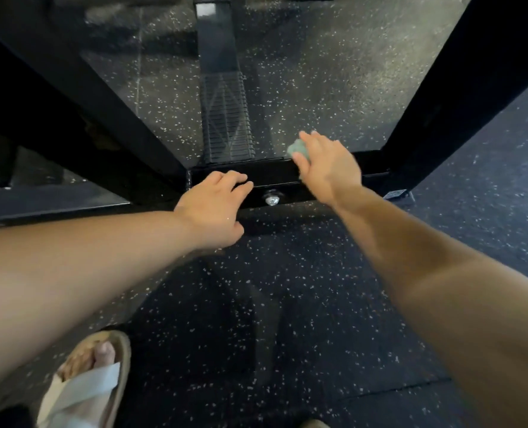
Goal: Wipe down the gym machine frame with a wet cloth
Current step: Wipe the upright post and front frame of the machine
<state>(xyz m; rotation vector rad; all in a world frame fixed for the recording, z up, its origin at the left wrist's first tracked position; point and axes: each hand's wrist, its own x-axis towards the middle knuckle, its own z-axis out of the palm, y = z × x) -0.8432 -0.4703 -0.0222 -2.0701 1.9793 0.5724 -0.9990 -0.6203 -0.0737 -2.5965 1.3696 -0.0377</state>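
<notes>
Two hands, one cloth and one black frame (380, 168) with four members in view. Left of the low cross bar (272, 172), a wide slanting beam (102, 97) runs down to meet the bar's left end, and a flatter rail (55, 202) lies low by the floor just in front of that beam. Nearer than the bar and to its left, one foot in a pale strapped sandal (83, 387) stands on the speckled rubber floor (256, 304).

The left hand (216, 208) rests on the bar's left part, fingers loosely apart and lightly bent over its top front edge, thumb held away, gripping nothing. Behind the bar's middle, one ribbed tread plate (227, 125) lies along the floor with its near end at the bar. On the bar's front face, one silver bolt (270, 199) sits just right of the left hand's fingertips.

On the bar's right part, the right hand (324, 168) clamps the pale green cloth (298, 149), bunched under curled fingers at the bar's far top edge. The blur hides whether the cloth touches the metal. At the bar's right end a second dark beam (460, 88) rises away.

A bare stretch of bar lies between the two hands, and open floor spreads in front of the bar.
</notes>
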